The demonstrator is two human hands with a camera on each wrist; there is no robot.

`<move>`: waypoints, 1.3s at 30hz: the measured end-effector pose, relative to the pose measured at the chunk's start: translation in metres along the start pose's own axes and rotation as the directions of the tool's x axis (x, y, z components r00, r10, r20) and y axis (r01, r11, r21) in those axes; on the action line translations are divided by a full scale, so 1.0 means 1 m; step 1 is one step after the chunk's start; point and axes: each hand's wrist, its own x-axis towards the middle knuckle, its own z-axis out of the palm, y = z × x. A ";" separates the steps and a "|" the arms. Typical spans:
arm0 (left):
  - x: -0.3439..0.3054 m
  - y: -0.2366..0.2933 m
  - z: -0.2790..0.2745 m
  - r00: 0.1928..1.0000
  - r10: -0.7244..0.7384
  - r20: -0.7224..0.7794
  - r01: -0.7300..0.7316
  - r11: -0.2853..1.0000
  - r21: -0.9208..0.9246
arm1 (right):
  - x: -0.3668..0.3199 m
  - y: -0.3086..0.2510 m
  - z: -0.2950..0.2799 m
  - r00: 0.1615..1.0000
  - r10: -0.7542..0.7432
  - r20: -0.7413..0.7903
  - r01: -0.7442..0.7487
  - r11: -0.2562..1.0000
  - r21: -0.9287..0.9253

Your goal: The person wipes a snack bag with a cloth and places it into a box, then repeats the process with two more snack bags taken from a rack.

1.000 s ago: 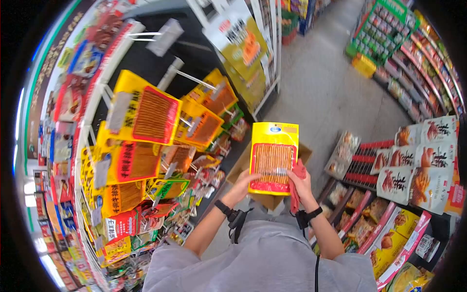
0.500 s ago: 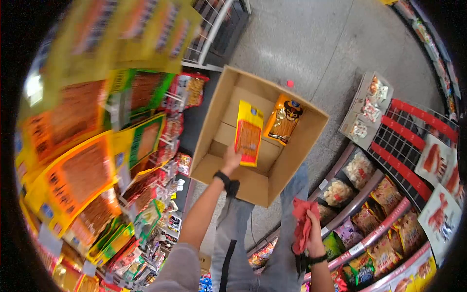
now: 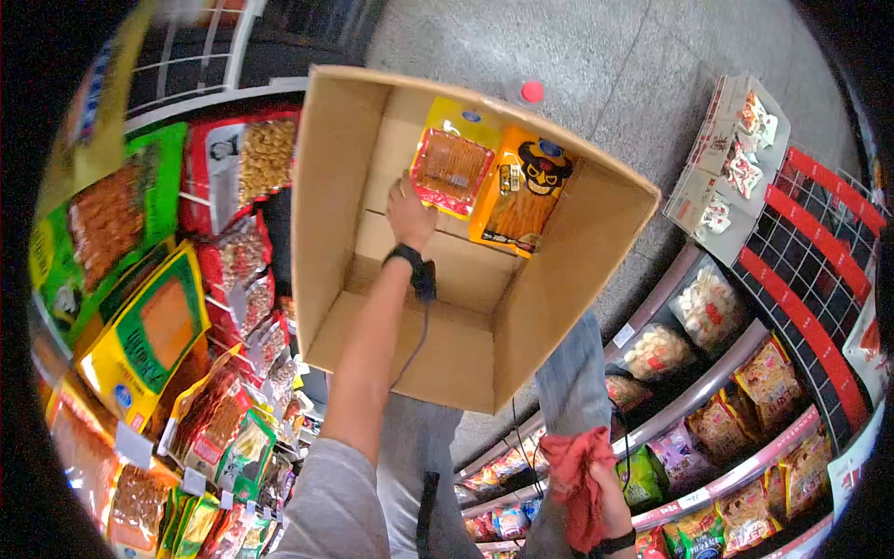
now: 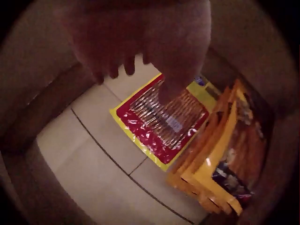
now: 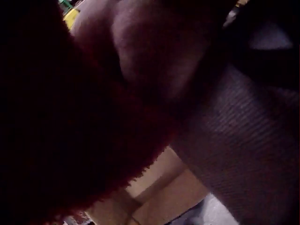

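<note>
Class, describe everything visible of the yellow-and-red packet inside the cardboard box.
The yellow-and-red packet is flat, glossy and plastic-looking, with a blue oval logo on its yellow end. A clear, red-bordered window shows rows of thin brown sticks and a small pale label. It lies face up on the floor of the cardboard box, close beside orange packaging. The left hand is at its edge, thumb over the window.

A dark, fuzzy red cloth (image 5: 70, 140) fills the left side, its fringed edge slanting over a cardboard box (image 5: 164, 197) at the bottom. The right hand (image 5: 152, 47), blurred and dim, meets the cloth above; its fingertips are indistinct. Finely ribbed grey fabric (image 5: 239, 140) lies right.
</note>
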 end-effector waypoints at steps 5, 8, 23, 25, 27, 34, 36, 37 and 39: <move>-0.069 0.013 -0.092 0.942 0.209 0.262 -0.071 0.889 -0.453 | 0.013 0.019 -0.003 0.997 -0.081 -0.001 0.078 0.968 -0.237; -0.111 0.057 -0.214 0.912 0.256 0.320 -0.071 0.868 -0.491 | 0.009 0.024 0.000 0.991 -0.130 0.015 0.129 0.953 -0.273; -0.363 0.198 -0.696 0.895 0.223 -0.385 -0.445 0.424 -0.789 | -0.233 0.039 0.168 0.446 0.438 0.780 0.674 0.408 -0.615; -0.385 0.211 -0.722 0.881 0.163 -0.444 -0.470 0.197 -0.861 | -0.294 0.056 0.200 0.293 0.528 0.797 0.759 0.377 -0.530; -0.405 0.215 -0.757 0.819 0.173 -0.546 -0.572 0.300 -0.763 | -0.325 0.077 0.211 0.227 0.555 0.800 0.800 0.362 -0.478; -0.431 0.192 -0.823 0.519 0.544 -0.659 -0.619 0.771 0.149 | -0.357 0.138 0.218 0.531 0.470 0.705 0.401 0.593 -0.698; -0.427 0.185 -0.823 0.513 0.589 -0.624 -0.605 0.764 0.224 | -0.377 0.143 0.231 0.543 0.402 0.737 0.395 0.653 -0.647; -0.422 0.182 -0.824 0.501 0.589 -0.634 -0.600 0.764 0.237 | -0.377 0.142 0.237 0.524 0.417 0.743 0.363 0.679 -0.638; -0.417 0.175 -0.827 0.500 0.567 -0.654 -0.577 0.782 0.237 | -0.366 0.142 0.245 0.423 0.421 0.803 0.356 0.738 -0.574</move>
